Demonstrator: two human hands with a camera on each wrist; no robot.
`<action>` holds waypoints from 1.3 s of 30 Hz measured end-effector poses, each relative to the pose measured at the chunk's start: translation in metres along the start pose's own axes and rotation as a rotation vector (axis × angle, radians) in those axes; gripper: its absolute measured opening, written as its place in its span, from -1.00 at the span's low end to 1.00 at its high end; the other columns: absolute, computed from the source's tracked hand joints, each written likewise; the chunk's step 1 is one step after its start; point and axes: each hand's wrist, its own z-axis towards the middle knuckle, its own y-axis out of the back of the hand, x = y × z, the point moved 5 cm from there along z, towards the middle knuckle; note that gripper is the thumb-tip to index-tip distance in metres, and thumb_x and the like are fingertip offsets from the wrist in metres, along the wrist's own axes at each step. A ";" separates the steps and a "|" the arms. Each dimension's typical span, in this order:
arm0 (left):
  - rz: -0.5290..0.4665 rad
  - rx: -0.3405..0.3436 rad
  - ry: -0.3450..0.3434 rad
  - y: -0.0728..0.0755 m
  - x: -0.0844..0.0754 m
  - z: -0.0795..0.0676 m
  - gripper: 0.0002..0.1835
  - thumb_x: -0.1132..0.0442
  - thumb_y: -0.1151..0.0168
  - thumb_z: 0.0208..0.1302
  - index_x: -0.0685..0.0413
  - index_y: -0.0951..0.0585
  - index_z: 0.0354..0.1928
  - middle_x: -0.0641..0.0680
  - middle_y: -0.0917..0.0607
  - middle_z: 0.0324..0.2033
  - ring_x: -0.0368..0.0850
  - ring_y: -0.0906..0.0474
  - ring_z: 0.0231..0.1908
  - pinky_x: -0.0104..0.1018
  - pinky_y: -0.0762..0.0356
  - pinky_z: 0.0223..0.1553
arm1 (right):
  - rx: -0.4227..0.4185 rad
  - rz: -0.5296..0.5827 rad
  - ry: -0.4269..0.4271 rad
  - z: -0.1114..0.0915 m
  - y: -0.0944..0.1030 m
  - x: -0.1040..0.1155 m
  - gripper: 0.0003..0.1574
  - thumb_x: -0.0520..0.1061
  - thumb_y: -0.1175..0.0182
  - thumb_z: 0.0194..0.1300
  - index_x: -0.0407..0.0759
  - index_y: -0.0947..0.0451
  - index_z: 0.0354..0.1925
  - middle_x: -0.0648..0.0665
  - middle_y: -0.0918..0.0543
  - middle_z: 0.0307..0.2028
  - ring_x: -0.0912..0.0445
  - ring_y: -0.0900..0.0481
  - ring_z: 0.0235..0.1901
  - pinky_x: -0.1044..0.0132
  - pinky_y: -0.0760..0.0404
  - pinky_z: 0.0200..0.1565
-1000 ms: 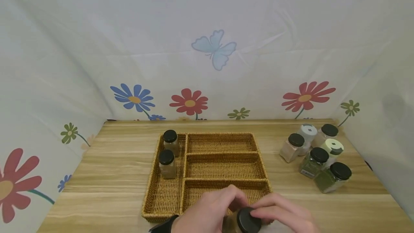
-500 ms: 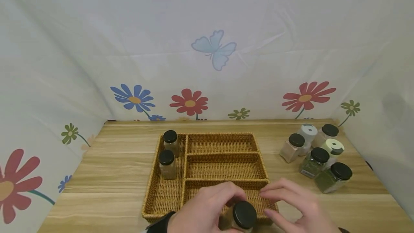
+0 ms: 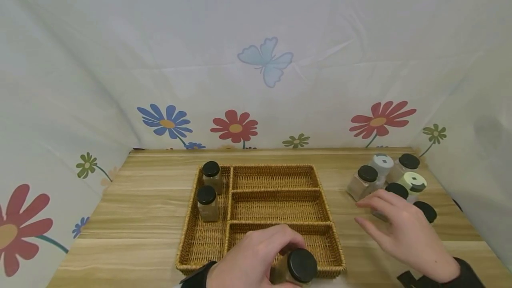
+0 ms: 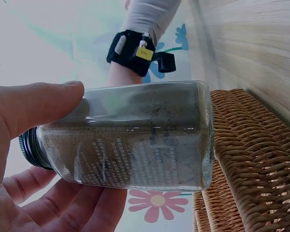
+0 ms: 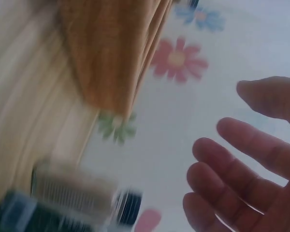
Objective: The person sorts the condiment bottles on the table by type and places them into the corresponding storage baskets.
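Note:
My left hand grips a square glass spice jar of brown powder with a black lid. Thumb on one side and fingers on the other, it holds the jar by the front right part of the wicker basket. In the left wrist view the jar's base points toward the basket's woven wall. My right hand has its fingers spread and holds nothing. It hovers right of the basket, in front of the spice jars there, partly hiding a jar with a black lid and another black-lidded jar.
Two black-lidded jars, a rear one and a front one, stand in the basket's left compartment. Behind my right hand are a pinkish jar, a white-capped jar and a pale green-capped jar. A flowered cloth backs the table.
My right hand has let go of the jar's lid area and moved right toward the jar cluster. The left hand keeps its grip on the jar, shifted slightly.

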 end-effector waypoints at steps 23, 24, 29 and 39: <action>0.086 -0.002 -0.023 0.007 0.000 0.001 -0.46 0.04 -0.51 0.19 -0.10 -0.47 0.15 -0.17 -0.62 -0.05 -0.48 -0.56 -0.11 -0.65 -0.53 -0.10 | 0.347 -0.318 -0.380 -0.021 0.019 -0.102 -0.44 0.00 -0.59 -0.06 -0.37 -0.64 -0.22 -0.28 -0.59 -0.33 -0.02 -0.54 -0.51 0.01 -0.55 -0.51; 0.093 -0.003 -0.016 0.008 0.000 0.001 -0.45 0.04 -0.52 0.18 -0.11 -0.47 0.14 -0.18 -0.63 -0.05 -0.48 -0.55 -0.10 -0.64 -0.52 -0.08 | 0.373 -0.320 -0.401 -0.021 0.019 -0.104 -0.40 0.02 -0.59 -0.05 -0.39 -0.64 -0.20 -0.31 -0.60 -0.32 -0.04 -0.55 -0.51 0.00 -0.55 -0.51; 0.093 -0.011 0.019 0.014 0.000 0.000 -0.42 0.11 -0.58 0.09 -0.13 -0.48 0.11 -0.21 -0.63 -0.06 -0.48 -0.56 -0.05 -0.61 -0.52 -0.03 | 0.442 -0.316 -0.440 -0.022 0.019 -0.112 -0.35 0.08 -0.57 -0.02 -0.42 -0.62 -0.20 -0.33 -0.62 -0.33 -0.08 -0.57 -0.48 -0.02 -0.56 -0.49; 0.102 0.018 0.067 0.027 0.004 0.001 -0.48 0.10 -0.56 0.12 -0.19 -0.46 0.04 -0.28 -0.60 -0.13 -0.50 -0.56 -0.10 -0.58 -0.55 -0.04 | 0.496 -0.296 -0.452 -0.024 0.024 -0.113 -0.37 0.04 -0.57 -0.01 -0.44 -0.61 -0.21 -0.22 -0.63 -0.40 -0.11 -0.58 -0.44 -0.06 -0.57 -0.45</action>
